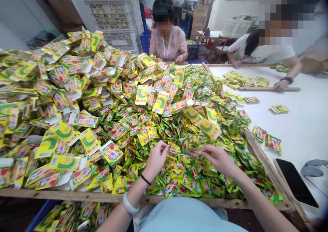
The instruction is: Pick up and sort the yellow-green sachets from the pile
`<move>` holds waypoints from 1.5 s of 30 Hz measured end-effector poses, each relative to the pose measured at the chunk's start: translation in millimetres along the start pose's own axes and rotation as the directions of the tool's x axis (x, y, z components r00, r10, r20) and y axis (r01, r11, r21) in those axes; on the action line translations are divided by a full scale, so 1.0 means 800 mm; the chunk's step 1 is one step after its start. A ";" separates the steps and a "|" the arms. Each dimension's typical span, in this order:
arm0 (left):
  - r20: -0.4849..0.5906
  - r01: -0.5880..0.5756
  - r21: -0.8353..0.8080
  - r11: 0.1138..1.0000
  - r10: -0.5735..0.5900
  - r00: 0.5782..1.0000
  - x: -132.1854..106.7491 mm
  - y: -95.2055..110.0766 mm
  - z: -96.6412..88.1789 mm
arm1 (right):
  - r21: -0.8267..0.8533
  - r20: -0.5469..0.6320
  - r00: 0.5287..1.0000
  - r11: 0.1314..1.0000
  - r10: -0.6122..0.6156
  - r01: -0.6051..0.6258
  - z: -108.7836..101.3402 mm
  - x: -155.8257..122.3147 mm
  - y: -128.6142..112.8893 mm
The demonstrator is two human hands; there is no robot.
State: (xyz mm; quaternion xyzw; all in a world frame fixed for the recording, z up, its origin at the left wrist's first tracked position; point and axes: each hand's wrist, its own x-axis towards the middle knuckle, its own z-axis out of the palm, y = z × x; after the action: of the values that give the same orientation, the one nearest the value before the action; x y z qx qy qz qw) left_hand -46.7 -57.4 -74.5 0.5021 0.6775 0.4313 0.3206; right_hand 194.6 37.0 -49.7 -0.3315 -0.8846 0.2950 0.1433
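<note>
Over a heap of small green foil packets (184,177), my left hand (156,160) is closed in a pinch. What its fingertips hold, if anything, is too small to make out; a yellow packet lies right by them. To its right, my right hand (217,158) pinches the edge of a small blurred packet (192,152). The two hands are apart, both low above the heap. Left of them rises a large pile of flat yellow and green printed card boxes (64,132), several with open white flaps.
A wooden rail (87,195) edges the table. On the white tabletop (294,129) at right lie a phone (296,182) and loose packets (273,143). Two people (167,42) sit across; one holds a wooden strip (266,89). Crates (112,20) stand behind; a blue bin (42,213) is below.
</note>
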 end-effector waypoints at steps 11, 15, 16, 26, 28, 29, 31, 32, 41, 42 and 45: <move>0.144 0.124 -0.427 0.896 -0.068 0.987 -0.014 0.027 0.026 | 0.239 -0.238 0.971 0.970 0.021 0.038 0.039 0.031 -0.054; 0.031 -0.110 -0.225 0.968 0.120 0.992 0.004 0.044 0.027 | 0.703 -0.197 0.940 0.708 0.279 -0.064 0.047 0.033 -0.054; 0.039 -0.209 -0.110 0.972 0.215 0.976 0.017 0.051 0.023 | 0.788 -0.145 0.937 0.609 0.318 -0.085 0.048 0.034 -0.054; -0.188 -0.032 0.753 0.658 0.262 0.947 0.209 0.085 -0.052 | 0.867 -0.080 0.894 0.474 0.441 -0.156 0.039 0.011 -0.041; -0.131 -0.165 0.684 0.711 0.341 0.931 0.188 0.078 -0.051 | 0.880 -0.143 0.876 0.464 0.460 -0.100 0.029 0.004 -0.040; -0.107 -0.244 0.591 0.769 0.375 0.921 0.169 0.074 -0.048 | 0.884 -0.188 0.861 0.463 0.473 -0.061 0.022 0.002 -0.042; -0.077 -0.326 0.244 0.913 0.354 0.932 0.118 0.068 -0.035 | 0.877 -0.283 0.831 0.480 0.479 0.022 0.007 0.002 -0.048; -0.035 -0.282 0.017 0.959 0.283 0.959 0.092 0.066 -0.027 | 0.859 -0.334 0.822 0.508 0.462 0.063 0.000 0.004 -0.054; 0.318 0.020 -0.345 0.938 0.097 0.943 -0.018 0.075 0.011 | 0.200 -0.120 0.942 0.922 -0.314 0.332 -0.022 0.041 -0.111; 0.344 0.001 -0.280 0.960 0.100 0.934 -0.020 0.075 0.009 | 0.092 -0.007 0.945 0.941 -0.327 0.327 -0.022 0.038 -0.112; 0.431 0.021 -0.166 0.986 0.053 0.901 -0.025 0.073 0.004 | -0.031 0.159 0.950 0.960 -0.270 0.278 -0.023 0.024 -0.113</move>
State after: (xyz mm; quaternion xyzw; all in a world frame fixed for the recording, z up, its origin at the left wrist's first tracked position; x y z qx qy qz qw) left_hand -14.3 -68.8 -22.7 0.5626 0.5463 0.3664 0.5008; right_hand 143.5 3.2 21.8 -0.1857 -0.9379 0.2734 0.1058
